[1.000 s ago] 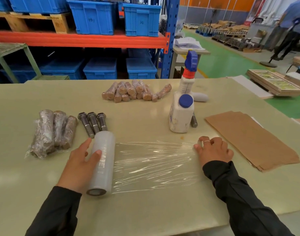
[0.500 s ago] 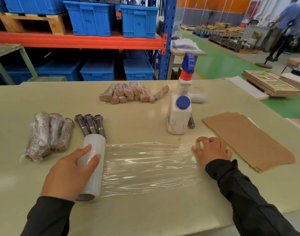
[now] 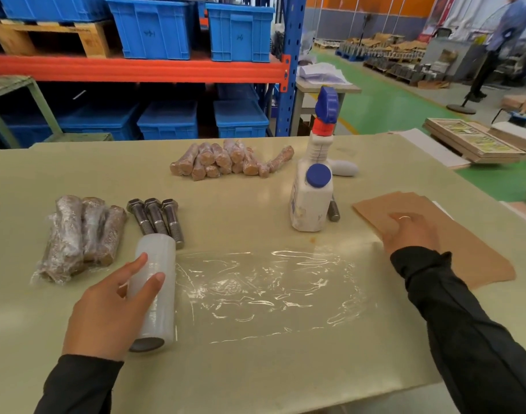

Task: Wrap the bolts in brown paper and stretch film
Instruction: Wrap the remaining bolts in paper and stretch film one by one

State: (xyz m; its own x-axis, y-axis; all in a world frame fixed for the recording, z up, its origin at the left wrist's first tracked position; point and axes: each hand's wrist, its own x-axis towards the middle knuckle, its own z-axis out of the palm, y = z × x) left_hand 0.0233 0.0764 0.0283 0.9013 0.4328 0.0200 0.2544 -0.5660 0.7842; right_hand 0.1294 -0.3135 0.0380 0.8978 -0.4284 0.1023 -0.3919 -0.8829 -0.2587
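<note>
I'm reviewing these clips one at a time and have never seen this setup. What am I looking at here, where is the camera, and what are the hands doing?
No machine here: a person works bare-handed, filmed by a wide-angle camera on their head looking down at a pale green table. The left hand rests on a white roll of stretch film, with a clear sheet of film pulled out flat. The right hand presses on a stack of brown paper sheets. Also lying there: three bare steel bolts, a film-wrapped bundle, a pile of paper-wrapped bolts, and a white spray bottle with a blue trigger.
</note>
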